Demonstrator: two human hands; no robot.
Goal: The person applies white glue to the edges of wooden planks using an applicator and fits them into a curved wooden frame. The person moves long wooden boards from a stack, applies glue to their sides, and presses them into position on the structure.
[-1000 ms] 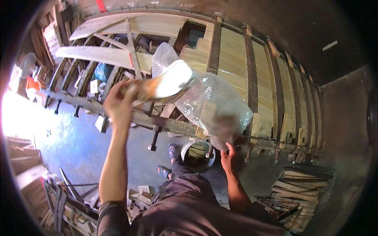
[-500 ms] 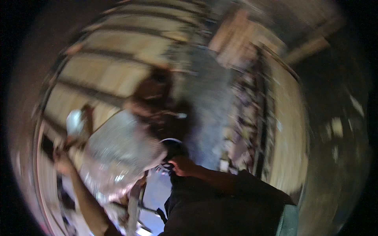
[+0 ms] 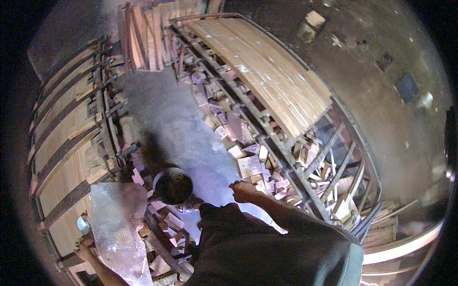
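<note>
My left hand [image 3: 86,251] is at the lower left, by the near end of a slatted wooden panel [image 3: 55,217]; its fingers are too unclear to read. Just ahead of it is a small pale, shiny thing [image 3: 84,224], and I cannot tell whether the hand touches it. A sheet of bubble wrap [image 3: 119,233] drapes over the panel's inner edge, beside that hand. My right hand [image 3: 244,189] hovers over the aisle with curled fingers and nothing visible in them. To its left, apart from it, is a round dark bucket [image 3: 173,187] with dark contents.
On the right, a long board panel [image 3: 267,71] lies on a dark metal frame [image 3: 267,133]. Wood offcuts [image 3: 250,167] heap along and under it. Upright planks [image 3: 143,40] stand at the far end of the grey concrete aisle [image 3: 167,109]. More offcuts [image 3: 172,221] lie near my feet.
The view has swung to the right and sharpened. My right hand, earlier close to the bucket's rim, is now apart from it on the right. My left hand appears lower in view.
</note>
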